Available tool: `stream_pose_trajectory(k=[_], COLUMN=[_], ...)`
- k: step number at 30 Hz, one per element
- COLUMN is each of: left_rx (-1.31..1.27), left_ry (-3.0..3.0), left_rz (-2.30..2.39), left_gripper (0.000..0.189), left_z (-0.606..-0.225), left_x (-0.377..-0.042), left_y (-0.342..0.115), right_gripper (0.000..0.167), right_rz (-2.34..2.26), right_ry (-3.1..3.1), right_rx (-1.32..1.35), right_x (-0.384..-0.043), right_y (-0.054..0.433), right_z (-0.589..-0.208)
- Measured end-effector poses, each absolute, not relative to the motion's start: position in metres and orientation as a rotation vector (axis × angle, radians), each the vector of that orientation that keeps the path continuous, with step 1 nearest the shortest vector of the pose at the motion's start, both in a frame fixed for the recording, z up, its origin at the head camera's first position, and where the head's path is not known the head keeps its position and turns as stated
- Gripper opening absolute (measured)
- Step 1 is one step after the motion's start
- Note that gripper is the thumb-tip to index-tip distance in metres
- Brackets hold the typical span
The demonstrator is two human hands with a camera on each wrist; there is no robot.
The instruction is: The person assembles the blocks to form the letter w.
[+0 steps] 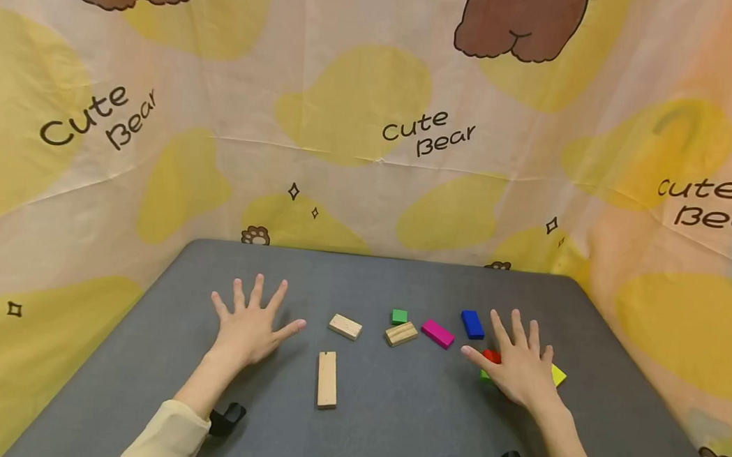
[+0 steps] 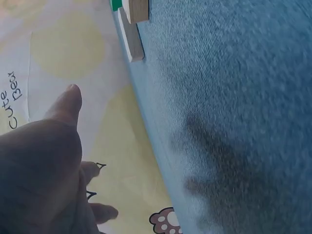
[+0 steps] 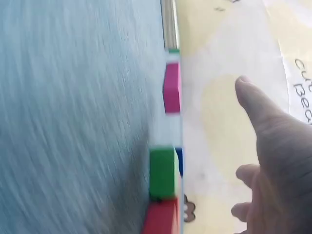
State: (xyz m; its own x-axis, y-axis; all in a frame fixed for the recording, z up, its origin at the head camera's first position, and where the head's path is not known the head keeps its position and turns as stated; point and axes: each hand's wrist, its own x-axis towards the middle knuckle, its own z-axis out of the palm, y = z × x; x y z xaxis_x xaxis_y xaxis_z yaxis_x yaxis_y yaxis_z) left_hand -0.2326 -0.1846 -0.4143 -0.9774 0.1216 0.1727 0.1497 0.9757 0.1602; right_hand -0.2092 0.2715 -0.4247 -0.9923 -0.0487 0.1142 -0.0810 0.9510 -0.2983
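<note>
Red block [image 1: 492, 356] peeks from behind the right hand [image 1: 521, 369], spread and empty like the left hand [image 1: 248, 329]; a slow descent should spare the adjacent green block [image 3: 162, 173].

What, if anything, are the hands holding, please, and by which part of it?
Nothing is held: the left hand and right hand both hover, fingers spread, above the grey table.

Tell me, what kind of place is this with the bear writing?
Probably an indoor play or filming corner, though I can't be sure. There's a grey table, small coloured blocks and plain wooden blocks on it, and a "Cute Bear" cloth around it.
</note>
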Motion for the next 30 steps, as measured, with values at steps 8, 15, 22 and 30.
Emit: stream_pose_trajectory(k=[8, 15, 22, 30], left_rx=[-0.395, -0.668, -0.932, -1.037], left_ry=[-2.939, -2.901, -2.865, -2.885], left_rz=[-0.37, -0.717, -1.098, -1.424], left_gripper=[0.088, 0.082, 0.068, 0.063], left_z=[-0.418, -0.414, -0.417, -0.425], left_x=[-0.238, -0.255, -0.283, -0.314], left_y=[-0.179, -0.171, -0.166, -0.165], right_gripper=[0.098, 0.09, 0.077, 0.065], right_rz=[0.715, 1.058, 1.565, 2.054], right_ry=[-2.843, -2.741, -2.678, -2.648], right_rx=[0.251, 0.398, 0.509, 0.604], right_x=[-0.204, -0.199, -0.193, -0.19], right_y=[0.228, 0.193, 0.159, 0.131], right_z=[-0.429, -0.428, -0.431, -0.438])
